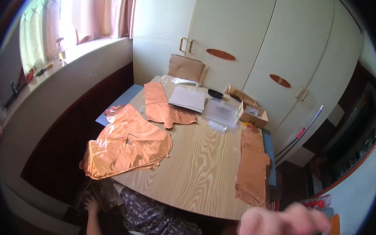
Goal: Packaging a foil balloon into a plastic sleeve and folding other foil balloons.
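My left hand is low beside the table's near left corner, its fingers spread against clear plastic wrapping. Close to the camera at lower right, my right hand is large and blurred; whether its fingers hold anything is hidden by the smear. A large rose-gold foil balloon, flat and shaped like a letter, lies at the table's left, slightly over the edge. Behind it lies a second flat foil balloon. Folded copper-coloured foil balloons are stacked along the right edge.
On the wooden table are white sheets, clear plastic pouches, a black case and an open cardboard box. A cushion-like brown package leans at the back. Pale cupboards stand behind; a windowsill runs along the left.
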The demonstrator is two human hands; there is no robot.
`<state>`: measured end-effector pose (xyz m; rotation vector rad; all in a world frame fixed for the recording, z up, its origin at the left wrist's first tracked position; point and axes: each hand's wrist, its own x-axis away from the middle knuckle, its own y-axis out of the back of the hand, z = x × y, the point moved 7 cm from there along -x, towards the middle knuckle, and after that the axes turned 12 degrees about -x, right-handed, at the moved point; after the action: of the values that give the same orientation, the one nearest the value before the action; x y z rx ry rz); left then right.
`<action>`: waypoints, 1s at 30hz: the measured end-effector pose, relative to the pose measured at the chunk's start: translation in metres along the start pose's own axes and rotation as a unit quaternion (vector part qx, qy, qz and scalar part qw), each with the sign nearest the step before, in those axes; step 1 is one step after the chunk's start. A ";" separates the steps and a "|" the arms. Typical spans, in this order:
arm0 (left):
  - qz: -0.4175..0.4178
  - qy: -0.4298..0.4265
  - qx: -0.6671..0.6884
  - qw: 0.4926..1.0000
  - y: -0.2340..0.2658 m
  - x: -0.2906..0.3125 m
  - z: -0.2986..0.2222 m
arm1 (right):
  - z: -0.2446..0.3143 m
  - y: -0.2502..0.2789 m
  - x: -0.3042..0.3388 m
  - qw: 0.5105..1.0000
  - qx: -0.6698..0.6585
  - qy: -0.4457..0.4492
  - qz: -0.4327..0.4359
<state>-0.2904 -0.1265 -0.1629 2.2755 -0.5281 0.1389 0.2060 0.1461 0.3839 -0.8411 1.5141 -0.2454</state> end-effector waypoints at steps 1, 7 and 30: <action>-0.064 -0.014 -0.067 0.996 0.013 -0.001 0.000 | 0.011 0.013 0.014 0.966 -0.192 0.160 -0.066; -0.438 -0.252 -0.110 0.856 0.071 0.066 -0.176 | 0.031 -0.007 -0.007 0.930 0.046 -0.225 0.286; 0.012 -0.469 -0.315 0.825 -0.111 0.085 -0.422 | -0.122 0.417 0.130 0.245 0.802 -0.489 0.241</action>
<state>-0.1406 0.2175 0.0754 1.5424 -0.9220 -1.0502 -0.0418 0.3185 0.0456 1.1376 -0.3182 -0.4795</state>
